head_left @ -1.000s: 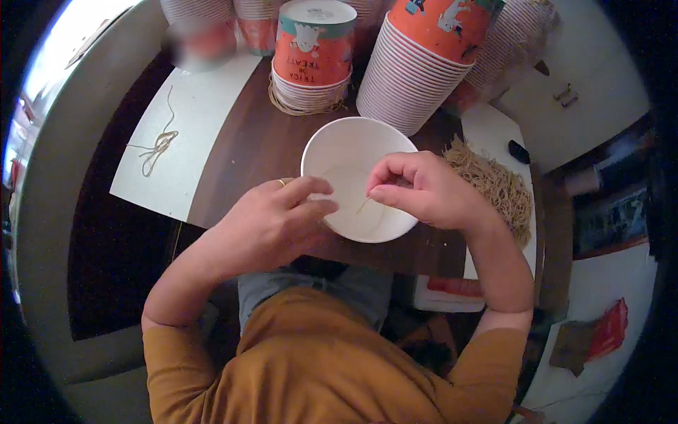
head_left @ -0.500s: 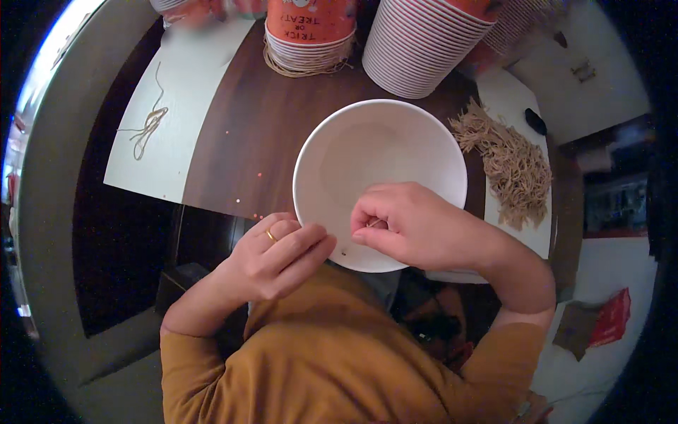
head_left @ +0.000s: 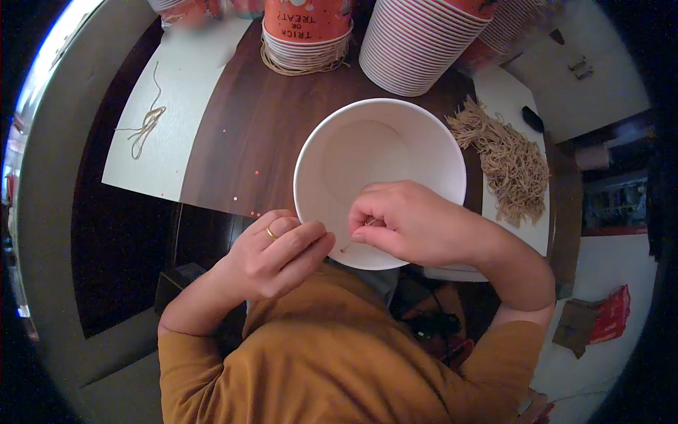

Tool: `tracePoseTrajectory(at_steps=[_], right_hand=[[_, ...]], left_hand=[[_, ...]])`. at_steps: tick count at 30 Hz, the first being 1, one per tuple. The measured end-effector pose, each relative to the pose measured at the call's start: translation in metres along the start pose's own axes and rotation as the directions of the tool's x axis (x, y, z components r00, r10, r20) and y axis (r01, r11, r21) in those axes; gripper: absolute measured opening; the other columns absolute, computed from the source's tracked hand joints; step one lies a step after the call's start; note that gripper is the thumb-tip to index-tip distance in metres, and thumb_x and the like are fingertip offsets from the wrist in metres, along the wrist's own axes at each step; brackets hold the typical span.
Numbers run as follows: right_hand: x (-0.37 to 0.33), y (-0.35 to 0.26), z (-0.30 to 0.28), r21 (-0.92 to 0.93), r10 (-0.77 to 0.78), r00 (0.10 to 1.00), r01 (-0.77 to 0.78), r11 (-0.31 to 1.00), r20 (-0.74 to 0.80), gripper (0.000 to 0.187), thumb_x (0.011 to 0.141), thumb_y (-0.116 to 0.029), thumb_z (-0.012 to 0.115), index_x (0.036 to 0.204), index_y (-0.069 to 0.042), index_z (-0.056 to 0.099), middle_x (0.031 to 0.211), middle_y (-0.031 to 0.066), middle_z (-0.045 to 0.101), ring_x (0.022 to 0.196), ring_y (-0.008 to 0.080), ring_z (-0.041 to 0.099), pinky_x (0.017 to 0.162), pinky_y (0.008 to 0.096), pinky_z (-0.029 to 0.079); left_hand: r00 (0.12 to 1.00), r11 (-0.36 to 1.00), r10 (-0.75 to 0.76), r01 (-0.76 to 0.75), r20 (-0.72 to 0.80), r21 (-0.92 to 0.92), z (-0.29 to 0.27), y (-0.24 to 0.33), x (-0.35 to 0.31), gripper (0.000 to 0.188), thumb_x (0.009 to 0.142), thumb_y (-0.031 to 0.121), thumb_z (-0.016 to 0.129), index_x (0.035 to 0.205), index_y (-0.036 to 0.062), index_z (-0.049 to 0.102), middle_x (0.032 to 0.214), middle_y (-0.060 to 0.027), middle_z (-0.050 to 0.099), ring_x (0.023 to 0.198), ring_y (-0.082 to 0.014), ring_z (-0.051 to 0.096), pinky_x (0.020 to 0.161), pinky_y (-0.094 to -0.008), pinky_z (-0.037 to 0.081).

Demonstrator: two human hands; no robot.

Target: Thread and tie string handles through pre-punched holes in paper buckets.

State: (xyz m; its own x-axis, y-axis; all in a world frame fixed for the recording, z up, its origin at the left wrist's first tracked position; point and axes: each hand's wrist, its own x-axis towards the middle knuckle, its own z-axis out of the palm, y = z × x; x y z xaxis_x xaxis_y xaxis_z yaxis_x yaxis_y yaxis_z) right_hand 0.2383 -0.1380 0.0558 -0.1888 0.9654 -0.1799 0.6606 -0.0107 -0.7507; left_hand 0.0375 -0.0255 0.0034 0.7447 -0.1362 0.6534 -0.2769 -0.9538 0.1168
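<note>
A large white paper bucket (head_left: 417,134) stands at the table's front edge, its open mouth facing me. Low on its near inner wall, a short end of tan string (head_left: 344,249) shows at a small dark hole. My right hand (head_left: 395,220) is inside the near part of the bucket, thumb and fingers pinched on a thin piece of string. At the bucket's near left rim, my left hand (head_left: 282,251), with a ring on one finger, has its fingers bent and pressed together. What those fingers hold on the outside of the wall is hidden.
A pile of tan strings (head_left: 505,162) lies right of the bucket. Behind it lean a tall stack of white buckets (head_left: 417,49) and an orange-printed stack (head_left: 307,42) with string round its base. Loose string (head_left: 147,127) lies on the left white panel. Small red dots (head_left: 257,172) speckle the table.
A tan string end now shows at the hole in the bucket's wall, where only a dark spot showed before. Both hands have stayed almost in place.
</note>
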Motion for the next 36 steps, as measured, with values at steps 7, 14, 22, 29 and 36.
tracePoseTrajectory(at_steps=[7, 14, 22, 29, 36], right_hand=[[0.000, 0.001, 0.002, -0.043, -0.015, 1.000, 0.014, 0.999, -0.009, 0.010, 0.081, -0.010, 0.059, 0.085, -0.001, 0.060, 0.079, 0.0117, 0.059, 0.073, 0.0264, 0.058, 0.065, 0.0350, 0.047], [0.003, -0.003, 0.001, 0.014, 0.057, 0.996, -0.058, 0.998, 0.067, 0.015, 0.083, -0.017, 0.057, 0.085, -0.004, 0.063, 0.085, 0.0162, 0.063, 0.086, 0.0346, 0.060, 0.076, 0.0434, 0.047], [0.001, -0.007, 0.002, -0.064, 0.022, 1.000, -0.022, 0.998, 0.004, 0.019, 0.084, -0.021, 0.057, 0.090, -0.004, 0.063, 0.087, 0.0159, 0.060, 0.086, 0.0349, 0.059, 0.076, 0.0433, 0.047], [-0.014, -0.027, -0.001, -0.253, -0.075, 0.971, 0.016, 0.967, -0.227, 0.019, 0.077, -0.015, 0.064, 0.092, -0.004, 0.062, 0.086, 0.0152, 0.056, 0.083, 0.0346, 0.057, 0.074, 0.0416, 0.048], [-0.007, -0.010, -0.010, -0.139, 0.079, 0.907, -0.149, 0.979, -0.414, 0.014, 0.076, -0.012, 0.064, 0.087, -0.003, 0.064, 0.085, 0.0137, 0.058, 0.081, 0.0319, 0.059, 0.072, 0.0398, 0.048]], left_hand=[[1.000, 1.000, -0.003, 0.003, 0.002, -0.001, 0.000, 0.000, 0.000, 0.029, 0.062, 0.009, 0.063, 0.090, -0.0008, 0.065, 0.092, -0.0096, 0.057, 0.071, -0.0174, 0.056, 0.063, -0.0313, 0.050], [1.000, 1.000, -0.004, 0.004, 0.015, 0.001, -0.001, -0.001, 0.003, 0.032, 0.061, 0.009, 0.063, 0.090, -0.0017, 0.065, 0.092, -0.0101, 0.057, 0.072, -0.0181, 0.056, 0.064, -0.0320, 0.050], [0.996, 0.998, -0.068, 0.069, 0.055, -0.009, -0.003, -0.007, 0.011, 0.038, 0.063, 0.010, 0.062, 0.099, -0.0020, 0.063, 0.095, -0.0100, 0.055, 0.078, -0.0214, 0.057, 0.070, -0.0337, 0.049], [0.979, 0.959, -0.202, 0.196, -0.009, -0.206, 0.007, -0.026, 0.021, 0.040, 0.068, 0.003, 0.067, 0.107, 0.0004, 0.060, 0.100, -0.0127, 0.055, 0.082, -0.0256, 0.058, 0.072, -0.0357, 0.049], [0.822, 0.915, -0.400, 0.332, -0.407, -0.228, 0.038, -0.015, 0.015, 0.035, 0.068, 0.012, 0.075, 0.096, 0.0031, 0.056, 0.092, -0.0133, 0.057, 0.081, -0.0272, 0.059, 0.069, -0.0355, 0.050]])
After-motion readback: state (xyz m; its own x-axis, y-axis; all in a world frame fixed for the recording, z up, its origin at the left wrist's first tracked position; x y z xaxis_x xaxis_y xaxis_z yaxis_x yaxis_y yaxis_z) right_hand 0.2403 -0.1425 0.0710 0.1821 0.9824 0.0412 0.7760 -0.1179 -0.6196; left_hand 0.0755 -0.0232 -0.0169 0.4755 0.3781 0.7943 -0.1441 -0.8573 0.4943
